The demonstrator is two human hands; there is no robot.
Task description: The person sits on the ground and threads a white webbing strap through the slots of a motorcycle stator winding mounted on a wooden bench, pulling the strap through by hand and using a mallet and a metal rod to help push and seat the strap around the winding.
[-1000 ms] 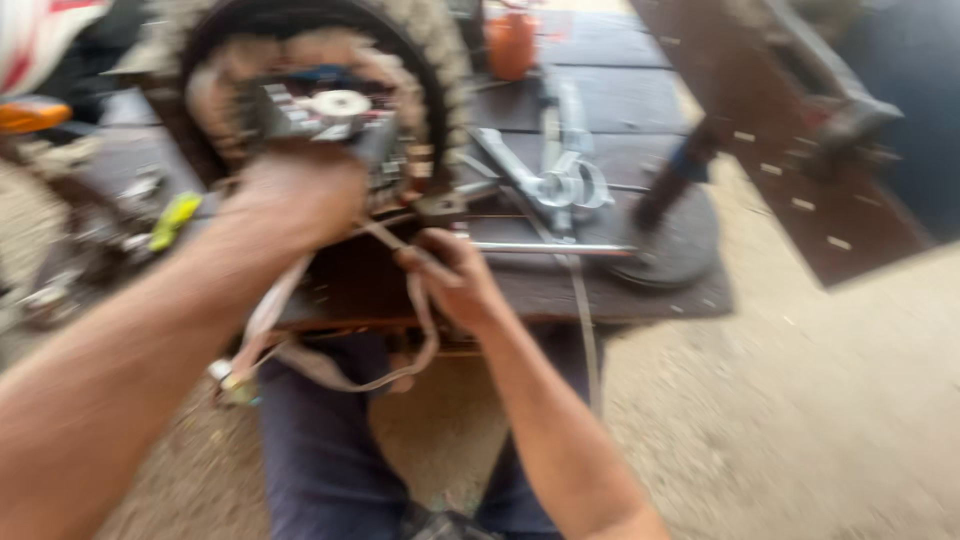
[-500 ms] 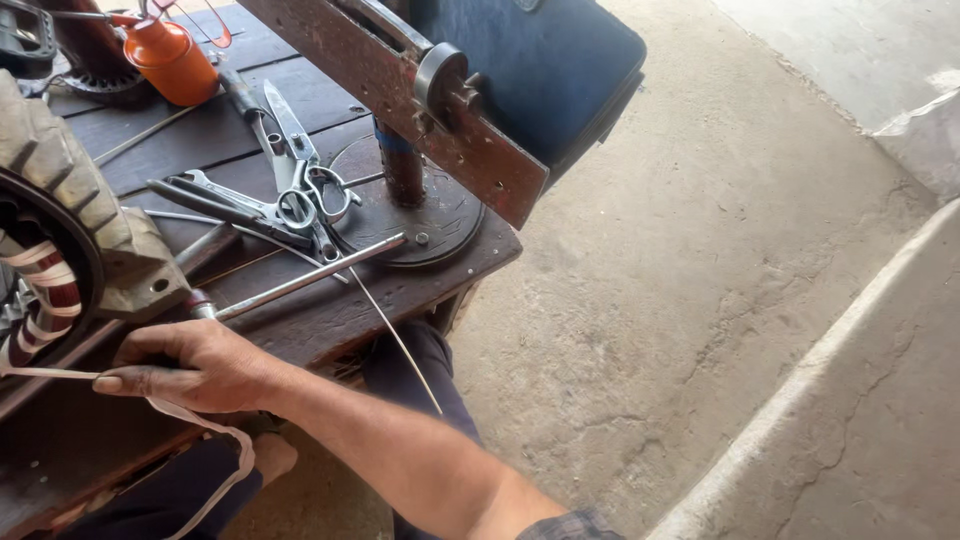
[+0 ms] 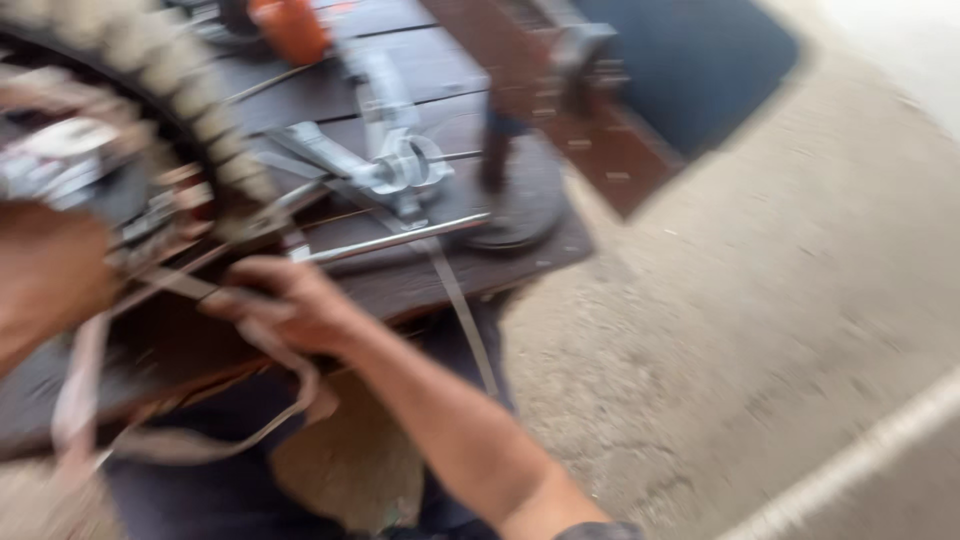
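A: The right hand, left of centre in the frame, has its fingers curled together around a thin flat strip that slants up toward the left, and a pale tape loops down below it

B: And the other one?

A: The left hand sits at the far left edge, very blurred, pressed against the round motor stator that fills the upper left; whether those fingers grip anything I cannot tell

B: What lies around them?

A: A dark wooden bench carries it all. Just right of the stator are grey scissors, a thin metal rod lying across the planks below them, and a dark round base with a post near the bench's right edge. An orange object stands at the top. The lower right is bare concrete floor
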